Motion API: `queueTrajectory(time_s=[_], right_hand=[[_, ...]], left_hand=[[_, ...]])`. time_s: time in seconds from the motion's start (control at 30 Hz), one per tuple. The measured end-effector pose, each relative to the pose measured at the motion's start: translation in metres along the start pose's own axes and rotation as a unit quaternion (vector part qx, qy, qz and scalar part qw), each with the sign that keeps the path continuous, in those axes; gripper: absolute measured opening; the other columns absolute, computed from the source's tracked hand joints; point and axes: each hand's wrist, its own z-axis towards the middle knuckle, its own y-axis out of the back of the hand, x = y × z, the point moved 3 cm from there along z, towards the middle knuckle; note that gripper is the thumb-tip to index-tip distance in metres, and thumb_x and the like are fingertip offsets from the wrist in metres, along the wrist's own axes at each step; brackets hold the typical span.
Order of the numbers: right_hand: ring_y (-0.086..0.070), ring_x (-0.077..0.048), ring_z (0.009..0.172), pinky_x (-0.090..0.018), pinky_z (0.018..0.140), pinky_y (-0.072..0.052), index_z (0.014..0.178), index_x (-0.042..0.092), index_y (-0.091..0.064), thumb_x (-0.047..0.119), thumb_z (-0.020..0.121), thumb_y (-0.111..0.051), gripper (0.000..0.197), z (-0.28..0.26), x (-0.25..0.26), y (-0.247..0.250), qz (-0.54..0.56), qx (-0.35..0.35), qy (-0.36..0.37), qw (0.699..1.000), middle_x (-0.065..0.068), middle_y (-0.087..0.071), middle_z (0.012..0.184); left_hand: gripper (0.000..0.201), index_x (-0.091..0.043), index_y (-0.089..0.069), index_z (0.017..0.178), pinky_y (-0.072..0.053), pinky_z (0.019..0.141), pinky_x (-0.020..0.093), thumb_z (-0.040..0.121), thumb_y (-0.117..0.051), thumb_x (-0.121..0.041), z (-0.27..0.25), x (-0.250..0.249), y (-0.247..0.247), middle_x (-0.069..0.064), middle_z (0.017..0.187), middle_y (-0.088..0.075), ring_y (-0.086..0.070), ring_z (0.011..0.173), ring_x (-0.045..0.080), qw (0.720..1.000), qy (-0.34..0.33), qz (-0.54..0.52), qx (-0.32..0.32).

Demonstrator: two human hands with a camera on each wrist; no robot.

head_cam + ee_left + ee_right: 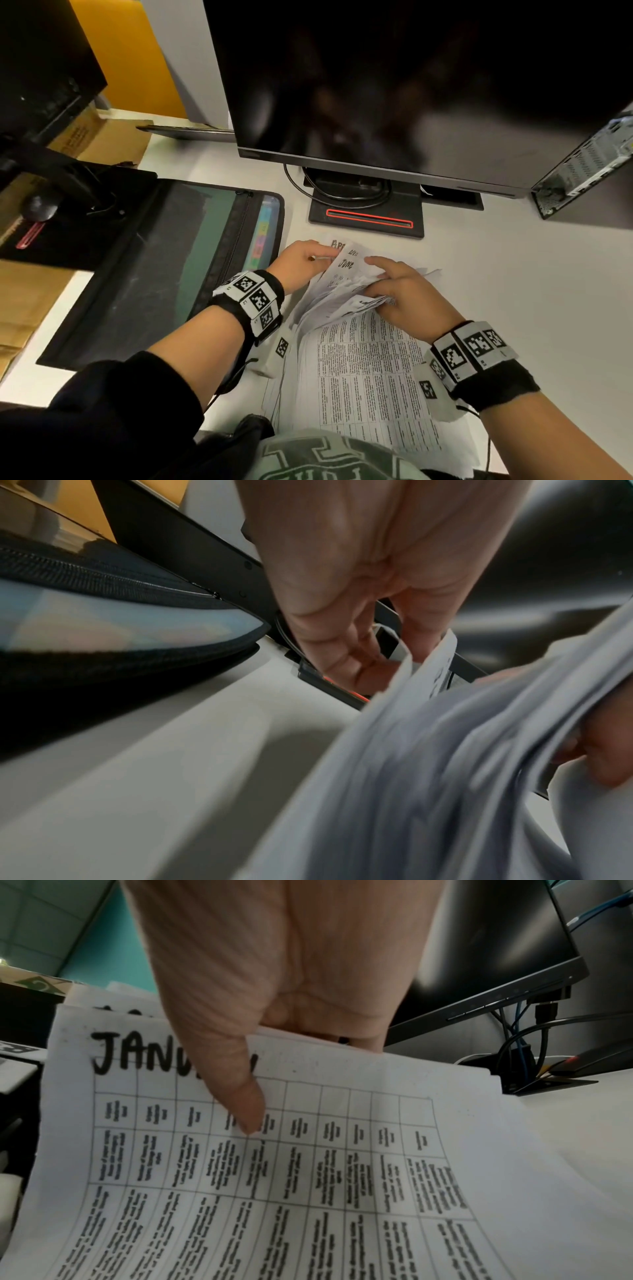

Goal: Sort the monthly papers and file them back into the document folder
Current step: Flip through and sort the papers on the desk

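Note:
A stack of white printed papers lies on the desk before me, its far ends lifted and fanned. My left hand pinches the top edge of a raised sheet headed "June"; the left wrist view shows its fingers curled at that edge. My right hand grips the fanned far ends, thumb on top. In the right wrist view the thumb presses a gridded sheet headed "January". The black document folder lies open at the left, coloured tabs along its right side.
A dark monitor on a black stand rises just behind the papers, cables looping at its base. A computer case stands at the far right. A second monitor stand and cardboard sit at the left.

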Motion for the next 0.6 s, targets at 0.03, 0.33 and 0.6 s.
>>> queueTrajectory(time_s=[0.03,0.33,0.6], right_hand=[[-0.045,-0.021,0.122,-0.037,0.105,-0.036,0.105,0.022,-0.072,0.003,0.075,-0.066,0.036,0.002,0.001,0.001,-0.005,0.007,-0.002,1.000,0.001,-0.038,0.146],[-0.035,-0.020,0.129,-0.035,0.108,-0.031,0.110,0.028,-0.069,0.013,0.084,-0.060,0.032,0.016,0.006,0.004,-0.048,0.055,0.002,0.997,0.006,-0.028,0.151],[-0.043,-0.018,0.105,-0.035,0.093,-0.040,0.105,0.027,-0.071,0.013,0.081,-0.063,0.030,0.014,0.003,-0.001,-0.051,0.033,0.008,0.998,0.005,-0.055,0.119]], left_hand=[[0.031,-0.007,-0.064,0.118,-0.046,0.088,0.014,0.091,-0.053,0.001,0.000,0.000,0.000,0.006,0.111,-0.064,-0.058,0.102,0.014,1.000,0.015,-0.014,0.002],[0.015,0.005,-0.069,0.092,-0.038,0.051,0.006,0.087,-0.064,-0.009,-0.004,-0.005,0.002,-0.007,0.059,-0.056,-0.049,0.045,-0.008,0.994,0.066,-0.083,-0.042],[0.012,-0.008,-0.069,0.097,-0.040,0.060,0.017,0.086,-0.065,-0.014,-0.005,0.000,0.008,-0.012,0.080,-0.060,-0.050,0.069,-0.003,0.982,0.116,-0.117,-0.095]])
